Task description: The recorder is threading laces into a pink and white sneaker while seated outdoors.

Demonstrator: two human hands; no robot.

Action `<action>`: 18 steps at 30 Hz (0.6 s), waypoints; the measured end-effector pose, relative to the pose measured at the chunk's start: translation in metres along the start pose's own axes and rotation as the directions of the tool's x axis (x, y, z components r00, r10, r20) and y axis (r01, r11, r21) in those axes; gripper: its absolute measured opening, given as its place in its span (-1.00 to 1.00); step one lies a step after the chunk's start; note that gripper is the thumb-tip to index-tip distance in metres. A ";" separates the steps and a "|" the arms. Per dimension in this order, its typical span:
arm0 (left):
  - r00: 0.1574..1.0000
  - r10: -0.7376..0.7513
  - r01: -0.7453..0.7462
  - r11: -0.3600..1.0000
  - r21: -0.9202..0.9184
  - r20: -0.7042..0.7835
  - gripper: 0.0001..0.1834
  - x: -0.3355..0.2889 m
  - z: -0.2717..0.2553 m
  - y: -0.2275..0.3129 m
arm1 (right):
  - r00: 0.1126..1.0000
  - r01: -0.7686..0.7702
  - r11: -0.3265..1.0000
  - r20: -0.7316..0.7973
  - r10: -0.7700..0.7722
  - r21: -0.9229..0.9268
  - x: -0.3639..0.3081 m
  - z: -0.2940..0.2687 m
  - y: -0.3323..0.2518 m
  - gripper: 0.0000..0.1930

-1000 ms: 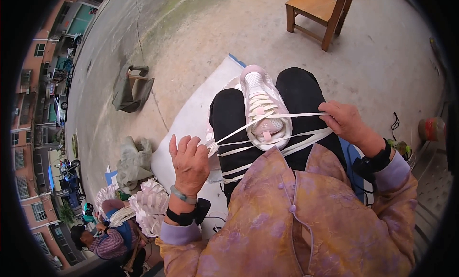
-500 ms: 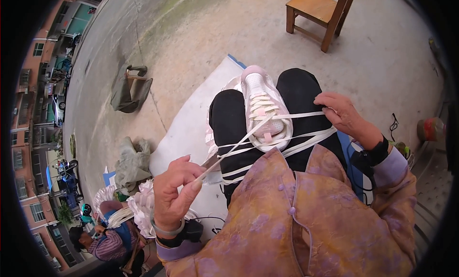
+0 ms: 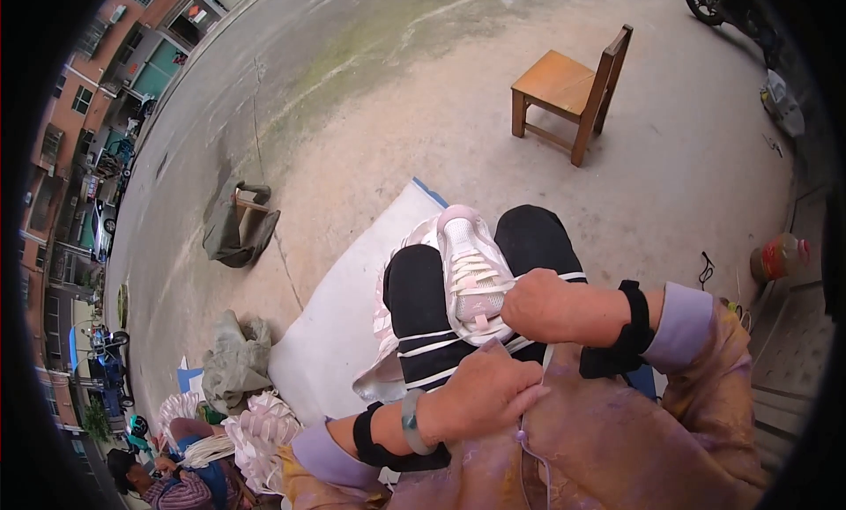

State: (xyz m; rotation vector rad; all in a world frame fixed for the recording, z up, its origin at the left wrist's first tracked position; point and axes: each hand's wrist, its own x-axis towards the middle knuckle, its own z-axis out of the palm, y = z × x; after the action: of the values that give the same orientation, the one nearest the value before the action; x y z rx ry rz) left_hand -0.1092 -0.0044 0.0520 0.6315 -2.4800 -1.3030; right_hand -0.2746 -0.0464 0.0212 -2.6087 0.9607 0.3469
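A pink and white sneaker (image 3: 463, 237) rests between my knees, toe pointing away from me. Cream laces (image 3: 470, 277) criss-cross its front. My right hand (image 3: 555, 307) is closed beside the shoe's opening, where a lace runs into its fingers. Just nearer to me, my left hand (image 3: 485, 391) pinches a lace (image 3: 548, 358) that rises from its fingertips toward the right hand. How the laces cross between the hands is hidden. Loose white laces (image 3: 427, 343) lie over my black trousers (image 3: 419, 290).
A white sheet (image 3: 330, 312) with a blue edge spreads beneath, on the left. More pale pink shoes (image 3: 264, 435) lie at lower left, near a seated person (image 3: 167, 488). A wooden chair (image 3: 557, 83) stands ahead; a jar (image 3: 775, 257) is at right.
Both hands, spread wide with a lace stretched from each, have come together at the shoe's opening. The view has tilted, so the chair and shoe sit lower.
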 end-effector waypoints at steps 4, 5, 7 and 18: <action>0.981 -0.128 0.122 0.991 0.049 0.144 -0.79 0.002 0.006 -0.016 | 0.992 -0.119 0.972 -0.069 0.108 -0.201 0.015 0.045 0.004 -0.85; 0.977 -0.123 0.112 0.991 0.070 0.172 -0.80 0.002 0.004 -0.015 | 0.988 -0.123 0.982 -0.112 0.107 -0.145 0.020 0.057 0.010 -0.88; 0.980 -0.124 0.115 0.991 0.064 0.157 -0.80 -0.001 0.001 -0.015 | 0.955 -0.135 0.990 -0.260 0.142 0.044 0.016 0.058 0.013 -0.85; 0.989 -0.145 0.143 0.985 0.100 0.021 -0.95 -0.039 -0.090 0.030 | 0.813 0.519 -0.267 -0.373 0.447 0.812 -0.048 -0.036 0.058 -0.81</action>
State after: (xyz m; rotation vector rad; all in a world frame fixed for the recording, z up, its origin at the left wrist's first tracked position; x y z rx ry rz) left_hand -0.0439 -0.0342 0.1257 0.8359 -2.5759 -1.2526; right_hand -0.3440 -0.0742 0.0572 -0.8723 0.6497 -1.0822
